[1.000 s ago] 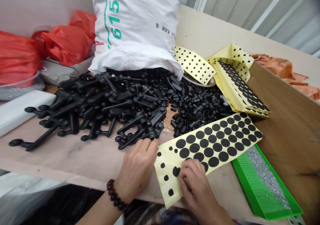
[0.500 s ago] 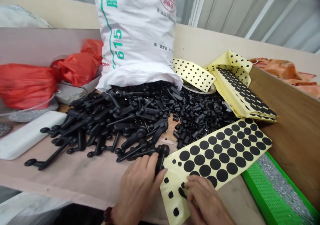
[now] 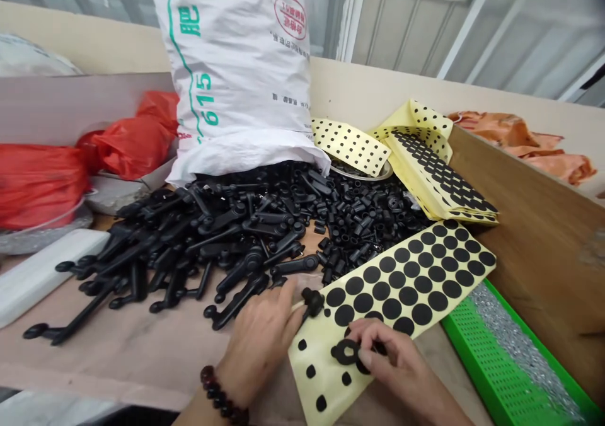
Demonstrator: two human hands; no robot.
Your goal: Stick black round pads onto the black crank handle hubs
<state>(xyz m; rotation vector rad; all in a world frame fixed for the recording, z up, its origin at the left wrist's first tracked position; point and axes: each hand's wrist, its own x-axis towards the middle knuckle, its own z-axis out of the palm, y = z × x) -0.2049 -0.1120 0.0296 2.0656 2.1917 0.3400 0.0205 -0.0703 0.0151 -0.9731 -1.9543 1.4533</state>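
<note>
My left hand point(image 3: 265, 331), wearing a dark bead bracelet, is closed around a black plastic crank handle. The rounded end of that crank handle point(image 3: 312, 301) sticks out past my thumb. Between thumb and fingers of my right hand point(image 3: 390, 353) is a black sticker point(image 3: 347, 352) with a hole in it. Under it lies a yellow sticker sheet point(image 3: 307, 350) with rows of large black dots and a few small ones. Beside my left hand spreads a heap of black crank handles point(image 3: 246, 265).
A white woven sack point(image 3: 241, 79) stands behind the heap. Small black caps point(image 3: 359, 224) lie right of it. Folded yellow sticker sheets point(image 3: 439, 174) rest against a wooden board point(image 3: 543, 243). A green basket point(image 3: 501, 363) holds small metal parts. Red bags point(image 3: 38, 183) sit at left.
My right hand has lifted the black sticker, and its hole now shows. The crank handle in my left hand has tilted, with less of it showing. The view has shifted slightly.
</note>
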